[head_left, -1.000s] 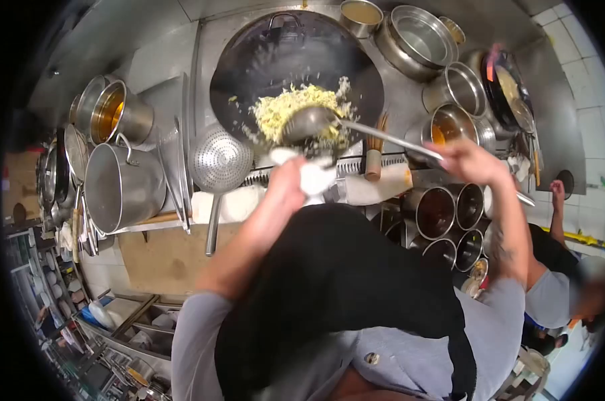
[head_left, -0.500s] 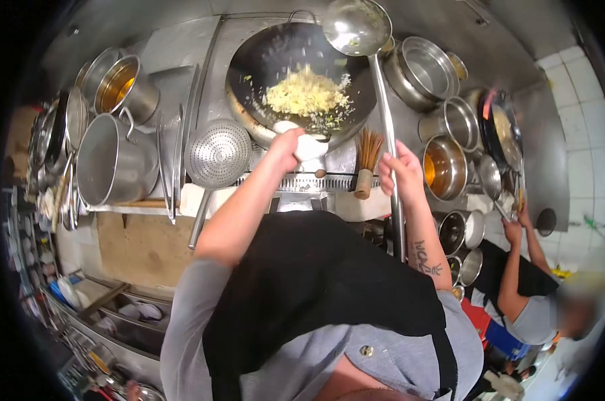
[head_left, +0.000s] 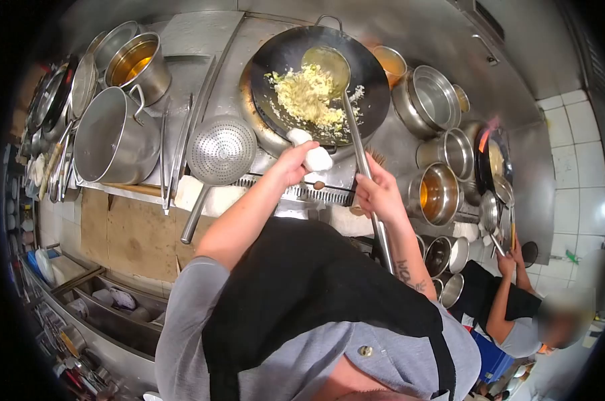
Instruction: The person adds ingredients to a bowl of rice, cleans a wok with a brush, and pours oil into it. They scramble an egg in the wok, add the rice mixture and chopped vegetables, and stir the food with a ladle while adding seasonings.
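My left hand (head_left: 294, 164) is closed round a white cloth (head_left: 318, 159) at the near rim of a dark wok (head_left: 369, 70); the wok's handle is hidden under the cloth. Inside the wok lies fried rice with yellow egg bits (head_left: 301, 97). My right hand (head_left: 379, 190) grips the long metal handle of a ladle (head_left: 329, 65). The ladle's bowl is down in the wok, at the far right side of the rice. A bamboo brush (head_left: 378, 158) is partly hidden behind my right hand.
A perforated skimmer (head_left: 222, 150) lies left of the wok, beside a large pot (head_left: 105, 144). Pots of orange liquid (head_left: 436, 194) stand to the right. At far right, a co-worker's hands (head_left: 506, 260) hold utensils near another wok (head_left: 483, 150).
The ladle has come down from above the wok's right rim into the rice. Rice that was tossed up now lies in the wok. My right hand has moved slightly left and down.
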Demonstrator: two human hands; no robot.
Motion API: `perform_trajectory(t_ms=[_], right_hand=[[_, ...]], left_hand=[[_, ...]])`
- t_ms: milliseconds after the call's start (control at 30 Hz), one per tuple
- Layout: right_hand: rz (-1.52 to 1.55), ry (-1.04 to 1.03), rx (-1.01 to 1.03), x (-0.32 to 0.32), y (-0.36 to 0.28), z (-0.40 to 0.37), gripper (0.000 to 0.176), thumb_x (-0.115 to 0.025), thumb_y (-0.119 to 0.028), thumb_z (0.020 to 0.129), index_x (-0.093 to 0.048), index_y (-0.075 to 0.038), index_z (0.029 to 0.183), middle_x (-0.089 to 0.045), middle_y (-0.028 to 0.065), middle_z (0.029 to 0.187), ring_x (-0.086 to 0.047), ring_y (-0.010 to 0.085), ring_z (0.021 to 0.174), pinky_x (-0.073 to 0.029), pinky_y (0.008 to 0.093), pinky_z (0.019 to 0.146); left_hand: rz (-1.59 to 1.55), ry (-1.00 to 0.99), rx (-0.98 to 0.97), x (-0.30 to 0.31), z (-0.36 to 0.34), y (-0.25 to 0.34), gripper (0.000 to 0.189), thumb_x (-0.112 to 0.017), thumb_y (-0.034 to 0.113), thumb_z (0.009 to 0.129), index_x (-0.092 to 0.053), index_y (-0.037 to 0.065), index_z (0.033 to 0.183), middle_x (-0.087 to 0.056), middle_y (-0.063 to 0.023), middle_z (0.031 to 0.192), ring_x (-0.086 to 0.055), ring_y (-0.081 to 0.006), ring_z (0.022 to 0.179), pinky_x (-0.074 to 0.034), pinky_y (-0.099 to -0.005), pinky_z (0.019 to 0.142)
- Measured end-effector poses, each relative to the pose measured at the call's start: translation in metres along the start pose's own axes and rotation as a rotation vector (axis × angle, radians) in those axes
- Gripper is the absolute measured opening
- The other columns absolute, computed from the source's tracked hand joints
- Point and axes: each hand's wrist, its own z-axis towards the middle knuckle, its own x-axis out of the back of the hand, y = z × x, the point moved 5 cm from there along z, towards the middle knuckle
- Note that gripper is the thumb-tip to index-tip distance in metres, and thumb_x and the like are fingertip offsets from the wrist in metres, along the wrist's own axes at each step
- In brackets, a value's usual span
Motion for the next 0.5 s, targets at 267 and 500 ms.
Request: perform_trajectory(t_ms=[267, 500], right_hand=[[-0.176, 0.21, -0.008, 0.059, 0.015, 0.113, 0.056, -0.056, -0.005, 0.091, -0.042, -0.008, 0.145, -0.05, -0.0015, 0.064, -0.043, 0.0073, 0.043, -0.036, 0.0256, 0.036], [-0.872, 0.097, 0.317, 0.072, 0.017, 0.175, 0.059, -0.062, -0.013, 0.088, -0.044, -0.004, 0.143, -0.066, 0.0213, 0.111, -0.067, 0.027, 0.089, -0.053, 0.036, 0.081]], left_hand=[[0.002, -0.032, 0.024, 0.004, 0.003, 0.0, 0.03, -0.061, 0.018, 0.095, -0.053, 0.001, 0.118, -0.065, -0.0125, 0.109, -0.067, -0.0273, 0.1, -0.056, -0.0414, 0.091], [-0.025, -0.052, 0.077, -0.004, 0.002, 0.005, 0.029, -0.06, 0.015, 0.095, -0.051, -0.002, 0.117, -0.065, -0.0168, 0.108, -0.068, -0.0315, 0.098, -0.057, -0.0459, 0.09]])
